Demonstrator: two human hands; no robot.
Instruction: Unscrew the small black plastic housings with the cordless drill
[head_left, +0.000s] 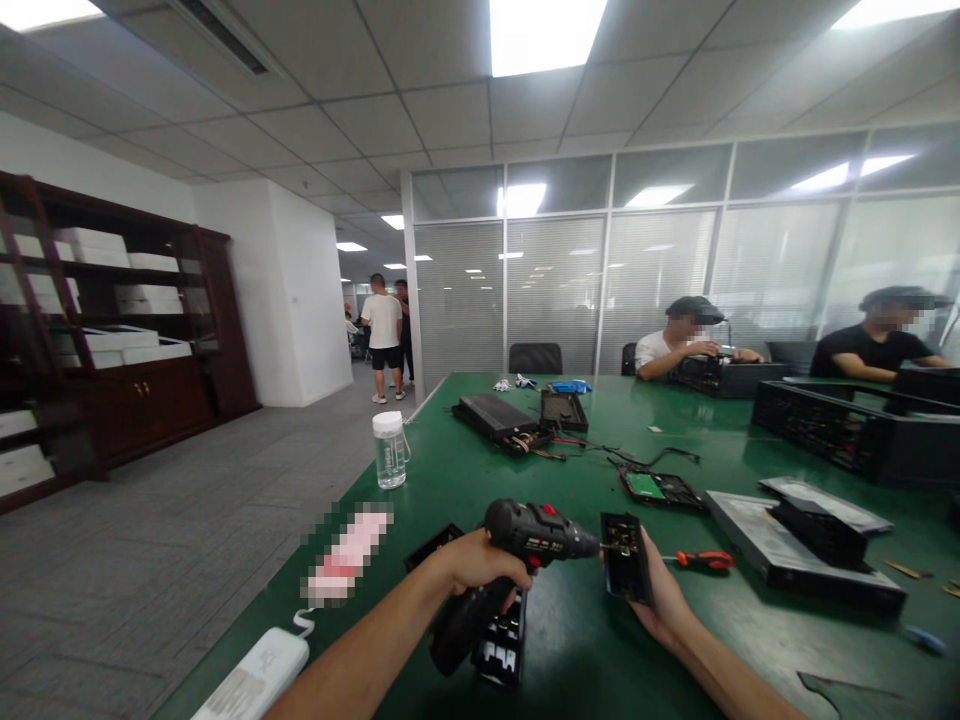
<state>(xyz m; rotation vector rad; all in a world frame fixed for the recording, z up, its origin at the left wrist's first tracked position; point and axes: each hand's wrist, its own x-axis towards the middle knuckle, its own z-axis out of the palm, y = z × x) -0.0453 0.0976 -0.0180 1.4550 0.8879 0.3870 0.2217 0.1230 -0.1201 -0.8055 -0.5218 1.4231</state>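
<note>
My left hand (487, 560) is wrapped round the grip of a black cordless drill (532, 530) with red details. The drill points right, and its bit reaches a small black open casing (626, 565) with brass-coloured parts inside. That casing stands tilted up in my right hand (661, 590), its fingers behind it and partly hidden. Under the drill, a second black part with shiny slots (501, 650) lies on the table. Another black part (435, 545) is half hidden behind my left hand. Just right of my right hand lies a red-and-black screwdriver (705, 561).
On the green table (585, 660) stand a water bottle (390, 455) and a white power strip (259, 675). Farther off lie a black device (499, 418), a green circuit board (652, 487) and metal drive units (795, 550). Two people work at black computer cases (855, 430) at right.
</note>
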